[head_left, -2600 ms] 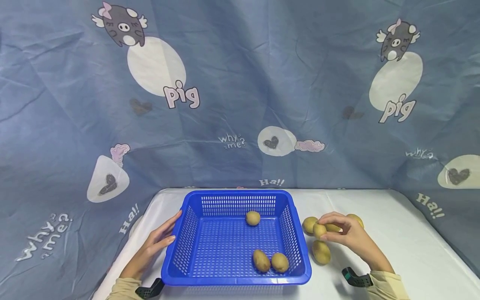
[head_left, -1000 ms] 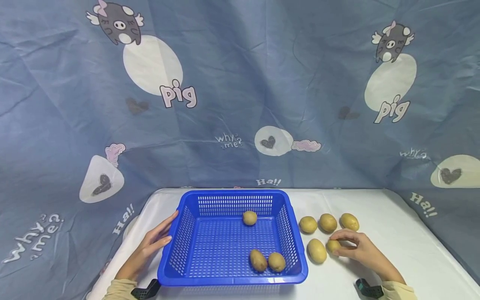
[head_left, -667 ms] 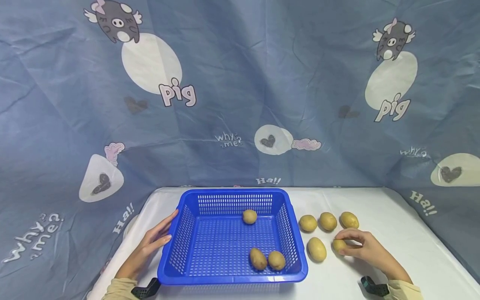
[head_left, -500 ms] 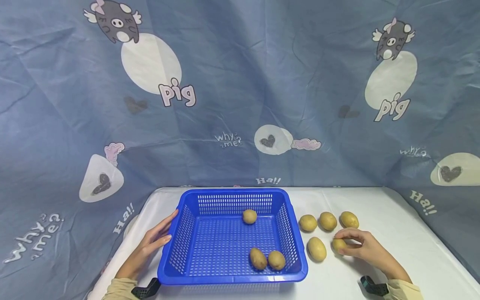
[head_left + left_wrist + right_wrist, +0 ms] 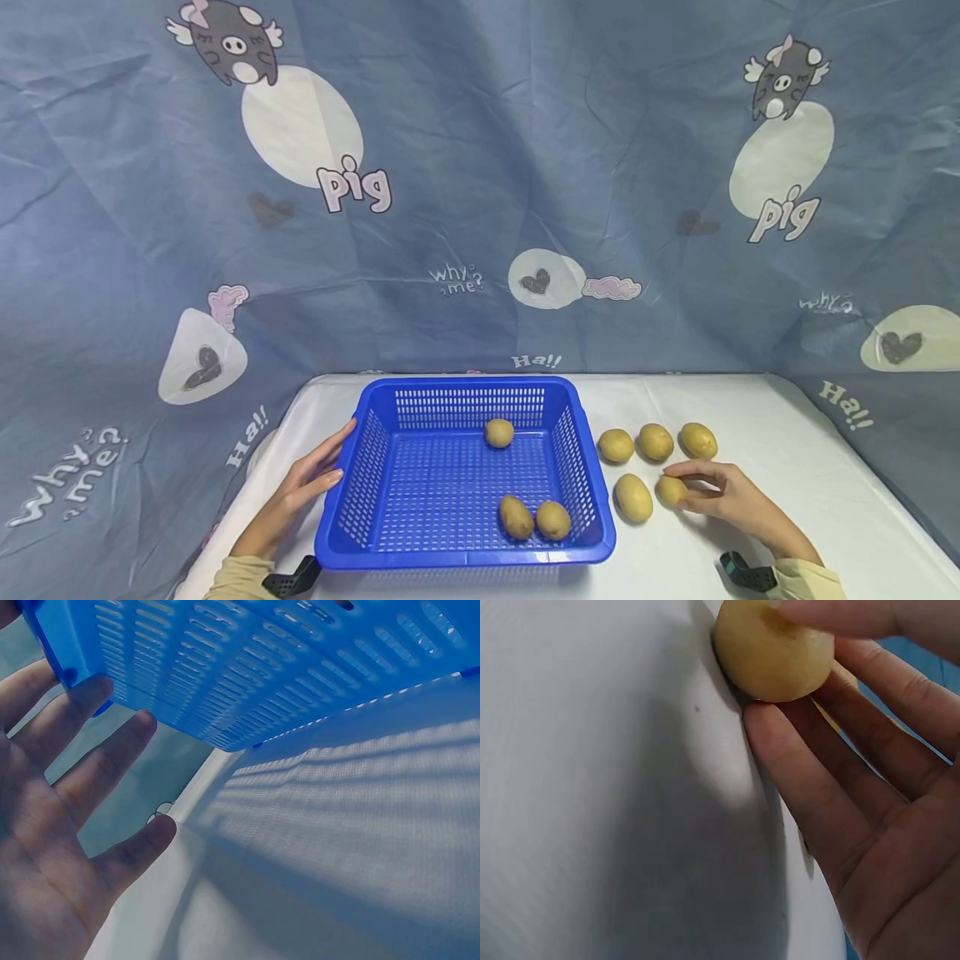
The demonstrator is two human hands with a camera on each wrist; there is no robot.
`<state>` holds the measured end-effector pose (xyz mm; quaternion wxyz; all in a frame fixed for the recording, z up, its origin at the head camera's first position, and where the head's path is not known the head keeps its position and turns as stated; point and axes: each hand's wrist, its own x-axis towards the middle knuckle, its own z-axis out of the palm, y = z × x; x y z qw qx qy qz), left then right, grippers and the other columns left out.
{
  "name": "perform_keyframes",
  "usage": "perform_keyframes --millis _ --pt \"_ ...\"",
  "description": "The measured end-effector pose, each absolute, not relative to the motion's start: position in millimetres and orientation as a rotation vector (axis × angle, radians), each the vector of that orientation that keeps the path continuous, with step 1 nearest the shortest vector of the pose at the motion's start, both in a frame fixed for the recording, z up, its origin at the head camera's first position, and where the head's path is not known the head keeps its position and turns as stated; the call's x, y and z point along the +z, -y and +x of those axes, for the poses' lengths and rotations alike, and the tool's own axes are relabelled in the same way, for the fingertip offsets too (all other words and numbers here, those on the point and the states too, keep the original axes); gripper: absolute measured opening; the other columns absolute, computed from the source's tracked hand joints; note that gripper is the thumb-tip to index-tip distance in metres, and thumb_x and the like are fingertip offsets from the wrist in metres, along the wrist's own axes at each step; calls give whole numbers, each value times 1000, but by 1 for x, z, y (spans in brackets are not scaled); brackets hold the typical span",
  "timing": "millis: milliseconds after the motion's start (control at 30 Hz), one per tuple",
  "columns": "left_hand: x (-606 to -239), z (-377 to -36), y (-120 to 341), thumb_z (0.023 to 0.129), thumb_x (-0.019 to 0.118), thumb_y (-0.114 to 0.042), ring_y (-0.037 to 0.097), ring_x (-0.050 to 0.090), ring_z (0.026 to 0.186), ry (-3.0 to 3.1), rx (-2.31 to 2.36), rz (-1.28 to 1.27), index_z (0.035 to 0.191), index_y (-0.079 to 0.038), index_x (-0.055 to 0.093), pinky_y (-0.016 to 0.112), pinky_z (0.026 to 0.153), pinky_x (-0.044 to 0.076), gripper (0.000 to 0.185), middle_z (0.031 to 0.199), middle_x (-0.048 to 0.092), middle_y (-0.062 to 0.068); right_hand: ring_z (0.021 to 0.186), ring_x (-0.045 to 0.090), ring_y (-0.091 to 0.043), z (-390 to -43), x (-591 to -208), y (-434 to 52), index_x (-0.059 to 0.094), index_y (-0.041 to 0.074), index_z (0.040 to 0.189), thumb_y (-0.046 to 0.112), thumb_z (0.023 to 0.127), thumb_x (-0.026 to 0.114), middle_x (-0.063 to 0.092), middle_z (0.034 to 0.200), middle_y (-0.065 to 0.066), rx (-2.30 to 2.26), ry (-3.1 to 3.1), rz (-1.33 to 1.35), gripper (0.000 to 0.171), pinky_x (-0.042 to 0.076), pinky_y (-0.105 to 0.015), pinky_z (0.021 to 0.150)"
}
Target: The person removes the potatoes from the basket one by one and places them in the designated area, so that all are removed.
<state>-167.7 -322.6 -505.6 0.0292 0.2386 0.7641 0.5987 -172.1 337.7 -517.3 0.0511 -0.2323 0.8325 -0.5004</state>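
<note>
My right hand (image 5: 723, 497) pinches a small yellow potato (image 5: 672, 492) on the white table; in the right wrist view my thumb presses on the potato (image 5: 776, 656) and the fingers lie along its other side. My left hand (image 5: 300, 487) rests with straight, spread fingers against the left side of a blue plastic basket (image 5: 465, 560). In the left wrist view the left hand's fingertips (image 5: 94, 686) reach the basket's edge. Inside the basket are three potatoes: one near the back (image 5: 499, 433) and a pair (image 5: 517, 518) at the front right.
Right of the basket, three potatoes stand in a row, from the left potato (image 5: 617, 447) to the right potato (image 5: 699, 440). An oval potato (image 5: 633, 498) lies between the basket and the held one. A blue printed curtain (image 5: 450, 208) hangs behind the table.
My right hand has moved a potato from over the others near the basket to a spot on the table further right, then shifted it slightly left. The left hand stays at the basket.
</note>
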Motion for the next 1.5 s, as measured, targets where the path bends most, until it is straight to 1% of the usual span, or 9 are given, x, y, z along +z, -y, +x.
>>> perform_keyframes --millis 167,300,500,733,900,1033,1133,1233,1500 --pt "-506 -168 322 104 42 -7 -12 35 146 -2341 1860 763 165 -12 23 5 111 29 64 172 27 1 111 65 7 -175 -521 -333 68 -7 122 3 87 79 76 118 -2 -1534 -2530 -736 37 54 -13 93" --pt "-506 -167 322 104 41 -5 -9 35 147 -2316 1878 819 165 -8 22 6 112 30 64 172 27 2 108 65 8 -174 -520 -335 71 -3 118 7 87 80 77 115 -5 -1486 -2610 -675 34 55 -14 89" --pt "-505 -166 321 104 42 -6 -10 36 146 -2319 1876 790 165 -11 24 6 111 30 64 172 27 5 106 64 10 -173 -520 -339 72 -2 117 8 87 81 78 113 -1 -1449 -2650 -596 34 55 -14 87" --pt "-505 -165 321 105 42 -6 -10 36 146 -2315 1878 768 165 -11 23 6 111 30 63 172 23 17 104 64 10 -173 -517 -339 72 -2 117 11 87 82 77 112 2 -1424 -2662 -529 34 56 -17 86" --pt "-505 -166 321 105 41 -6 -9 36 147 -2299 1889 771 165 -11 23 6 111 31 63 171 21 21 104 64 11 -172 -515 -338 72 -2 117 11 87 82 77 112 3 -1411 -2673 -501 34 57 -20 86" --pt "-504 -166 321 105 41 -5 -8 36 147 -2294 1895 792 165 -10 22 7 112 31 63 172 21 20 105 64 10 -173 -515 -339 72 -2 118 10 87 81 77 113 2 -1424 -2640 -536 35 55 -16 86" --pt "-504 -166 321 105 41 -5 -9 36 147 -2297 1897 786 165 -10 23 6 112 31 64 172 23 16 106 64 10 -174 -515 -339 72 -2 118 10 87 81 78 113 2 -1432 -2630 -556 35 54 -15 86" --pt "-504 -166 322 105 42 -5 -9 36 147 -2304 1894 785 165 -10 23 6 112 31 64 172 23 16 106 63 11 -173 -514 -339 71 -4 120 9 87 81 77 115 3 -1427 -2636 -567 37 55 -16 87" --pt "-505 -167 322 105 41 -5 -8 37 146 -2314 1879 781 165 -10 23 7 111 31 63 170 21 24 107 63 11 -172 -515 -341 69 -5 124 9 87 81 77 120 2 -1436 -2620 -590 41 54 -15 87"
